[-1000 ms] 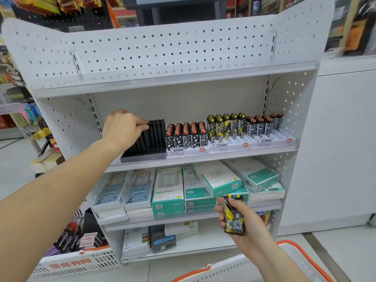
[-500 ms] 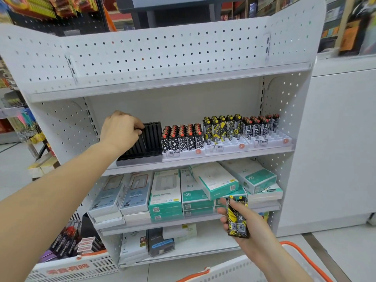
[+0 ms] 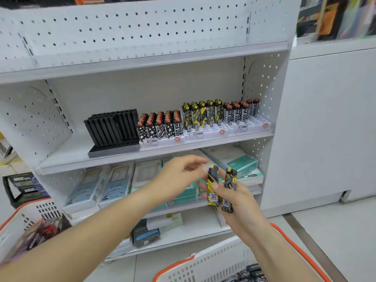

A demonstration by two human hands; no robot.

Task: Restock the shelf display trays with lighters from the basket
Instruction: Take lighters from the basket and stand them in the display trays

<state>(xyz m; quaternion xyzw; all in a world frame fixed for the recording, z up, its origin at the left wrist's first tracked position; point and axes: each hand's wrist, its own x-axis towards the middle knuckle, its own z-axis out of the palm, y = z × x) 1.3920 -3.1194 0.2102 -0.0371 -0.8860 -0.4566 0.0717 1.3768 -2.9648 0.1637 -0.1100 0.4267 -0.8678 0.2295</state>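
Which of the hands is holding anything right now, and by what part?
The right hand grips two yellow-and-black lighters upright by their lower bodies, caps free. The left hand holds nothing; its fingers reach toward the lighters' tops, blurred.

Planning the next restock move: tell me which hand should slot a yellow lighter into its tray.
Left. The left hand is free, fingers reaching at the yellow lighters gripped by the right hand, below the yellow tray.

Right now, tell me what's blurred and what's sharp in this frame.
Head view: the left hand is motion-smeared; the boxes behind it look soft; the yellow lighters held in the right hand read fairly clearly; the shelf's straight edges bow from the wide-angle lens.
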